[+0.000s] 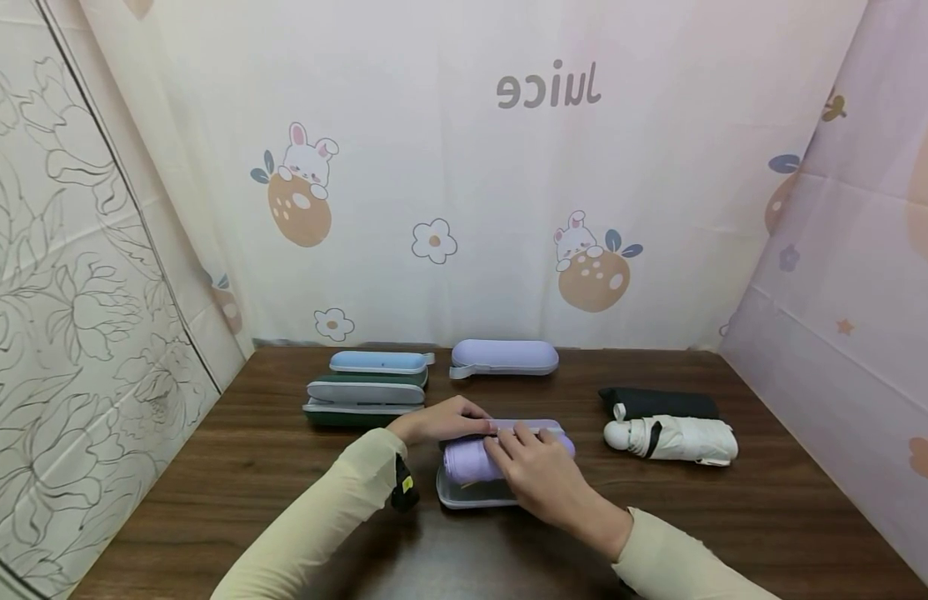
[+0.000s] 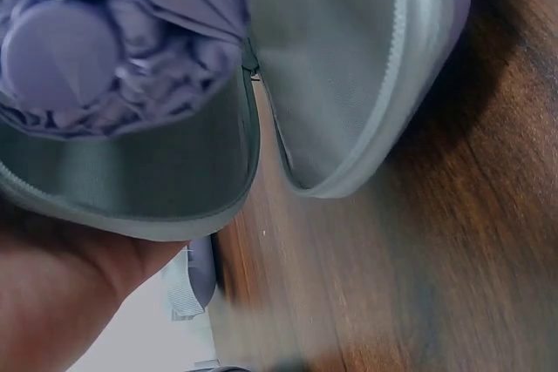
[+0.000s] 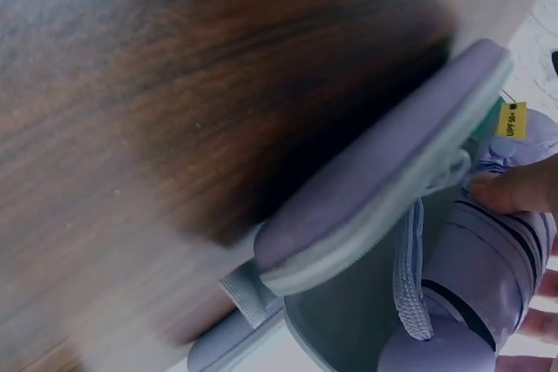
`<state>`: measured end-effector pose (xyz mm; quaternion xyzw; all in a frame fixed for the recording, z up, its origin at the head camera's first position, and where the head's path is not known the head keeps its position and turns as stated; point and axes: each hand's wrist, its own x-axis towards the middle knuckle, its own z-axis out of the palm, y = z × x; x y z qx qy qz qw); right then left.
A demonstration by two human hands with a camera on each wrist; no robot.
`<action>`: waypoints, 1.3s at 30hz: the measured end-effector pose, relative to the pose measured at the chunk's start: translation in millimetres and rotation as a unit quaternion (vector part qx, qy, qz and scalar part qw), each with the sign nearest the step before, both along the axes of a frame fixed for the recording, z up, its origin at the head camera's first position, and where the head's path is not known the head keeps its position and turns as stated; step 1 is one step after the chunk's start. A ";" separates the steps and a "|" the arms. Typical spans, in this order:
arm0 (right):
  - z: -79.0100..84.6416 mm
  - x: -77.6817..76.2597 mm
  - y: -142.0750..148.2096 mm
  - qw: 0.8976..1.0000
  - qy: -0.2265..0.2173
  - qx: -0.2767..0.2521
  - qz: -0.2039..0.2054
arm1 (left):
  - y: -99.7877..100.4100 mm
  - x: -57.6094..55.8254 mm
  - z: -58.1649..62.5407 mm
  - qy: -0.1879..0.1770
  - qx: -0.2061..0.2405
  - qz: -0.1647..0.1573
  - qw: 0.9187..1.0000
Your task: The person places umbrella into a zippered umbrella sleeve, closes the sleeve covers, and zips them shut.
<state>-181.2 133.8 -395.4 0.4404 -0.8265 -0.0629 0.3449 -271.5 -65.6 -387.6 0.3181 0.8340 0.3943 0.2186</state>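
A folded lavender umbrella (image 1: 466,462) lies in an unzipped lavender case (image 1: 473,502), whose two grey-lined halves stand apart. My right hand (image 1: 542,477) holds the umbrella from above; in the right wrist view its thumb (image 3: 510,189) presses the rolled fabric, near a yellow tag (image 3: 512,120). At the far side, my left hand (image 1: 443,419) grips the case's back half. The left wrist view shows that hand (image 2: 65,294) against the outside of the case, below the umbrella's round end (image 2: 61,54). A wrist strap (image 3: 410,276) hangs by the umbrella's other end.
A closed lavender case (image 1: 505,357) sits at the back. Back left are a light blue case (image 1: 377,361) and an open dark green case (image 1: 366,417) with grey lining. To the right lie a black folded umbrella (image 1: 670,403) and a white one (image 1: 689,439). A printed curtain (image 1: 434,167) hangs behind.
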 end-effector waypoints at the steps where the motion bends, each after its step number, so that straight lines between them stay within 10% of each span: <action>1: -1.7 0.2 -0.7 1.000 0.001 0.002 0.001 | 0.1 0.2 0.2 0.000 0.000 0.000 1.000; 30: -21.3 -4.7 2.9 0.991 -0.128 0.017 -0.033 | 0.5 2.6 3.6 -0.008 0.012 -0.009 1.000; 34: -5.5 -8.3 16.1 0.985 -0.165 0.034 0.030 | 0.3 1.6 3.4 -0.011 0.012 -0.012 1.000; 39: 15.6 -17.4 41.2 0.984 -0.100 -0.064 0.131 | -0.4 2.3 2.2 -0.007 0.015 -0.013 1.000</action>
